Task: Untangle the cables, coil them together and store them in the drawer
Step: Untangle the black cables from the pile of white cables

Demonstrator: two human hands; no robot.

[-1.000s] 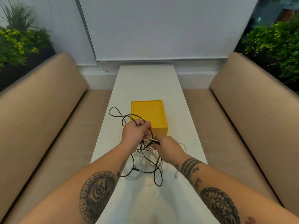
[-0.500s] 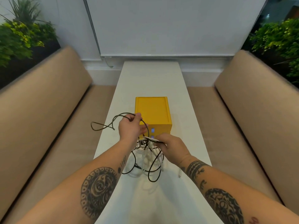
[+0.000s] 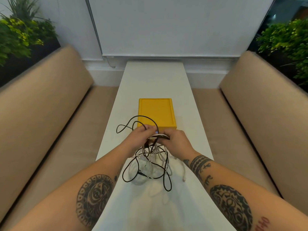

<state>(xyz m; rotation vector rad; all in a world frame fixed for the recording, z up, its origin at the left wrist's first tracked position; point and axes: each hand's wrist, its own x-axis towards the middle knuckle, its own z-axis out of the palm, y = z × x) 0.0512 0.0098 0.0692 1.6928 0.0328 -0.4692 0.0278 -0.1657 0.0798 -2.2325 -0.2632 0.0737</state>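
White table (image 3: 155, 77) runs long and narrow away from me, and the cables (image 3: 153, 157) sit on its near half, midway between its two long edges. They are a loose knot of black and white strands, part lifted in my hands, the rest drooping to the tabletop between my forearms.

My left hand (image 3: 138, 139) has its fingers curled round the black cable (image 3: 139, 116), which arches up from that hand across the near left corner of the drawer box (image 3: 156, 112) and loops out towards the table's left edge without crossing it. My right hand (image 3: 178, 140) is clenched on a short bunch of white and black strands stretched between the two hands. The hands are just beside each other, right in front of the box's near face, which they largely hide, so I cannot tell whether the drawer is open.

Below them one black loop reaches nearest to me, and a white plug (image 3: 184, 178) lies beside my right forearm, near the right edge.

Beyond the yellow box, bare tabletop runs to the far end. A strip of bare top shows either side of the box.

Tan benches flank the table, left bench (image 3: 41, 114) and right bench (image 3: 258, 114), each set close to a long edge. Green plants (image 3: 18, 35) stand behind both backrests, and a pale blind (image 3: 166, 27) covers the far wall.
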